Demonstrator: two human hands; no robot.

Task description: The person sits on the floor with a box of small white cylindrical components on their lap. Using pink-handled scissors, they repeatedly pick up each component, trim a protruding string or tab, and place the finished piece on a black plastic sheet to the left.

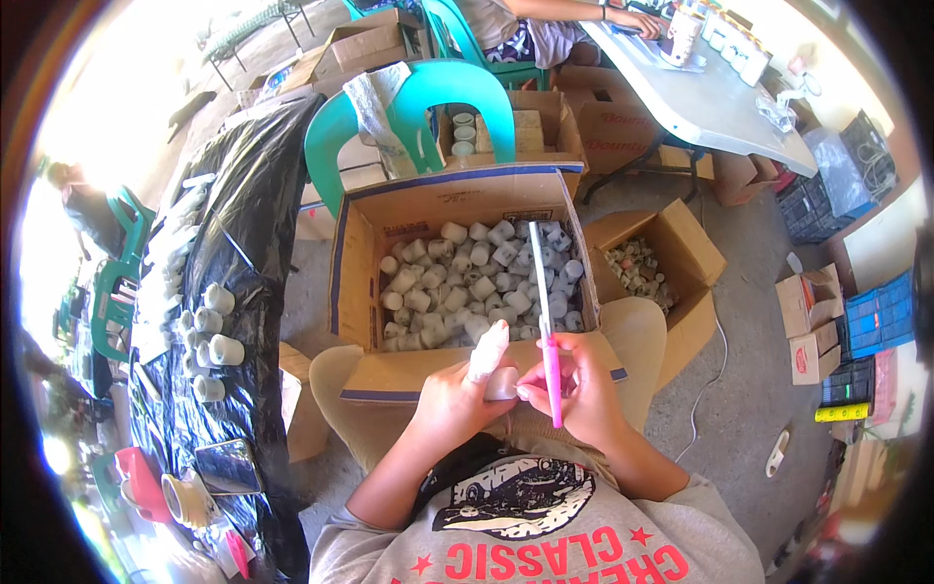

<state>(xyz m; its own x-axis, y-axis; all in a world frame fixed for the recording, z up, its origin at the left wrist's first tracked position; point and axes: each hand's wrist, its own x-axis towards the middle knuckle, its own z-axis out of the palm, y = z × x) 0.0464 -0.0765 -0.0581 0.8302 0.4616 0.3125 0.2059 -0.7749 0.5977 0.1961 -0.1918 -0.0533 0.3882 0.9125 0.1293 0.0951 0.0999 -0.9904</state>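
My left hand [455, 397] is closed around a small white cylindrical piece [502, 383], with a white wrapping [488, 352] over one of its digits. Close beside it, my right hand [582, 391] grips a knife [555, 384] by its pink handle, the long thin blade pointing up and away from me. The right fingertips reach the edge of the white piece. Beyond both hands, a large cardboard box [457, 198] on or against my lap holds many similar white pieces [457, 282].
At left, black plastic sheeting [248, 292] carries white pieces [226, 350] and a phone [229, 467]. A teal chair [486, 92] stands behind the box. A smaller carton [696, 253] with scraps sits at right. Another person's hand [637, 21] is at a white table [720, 117].
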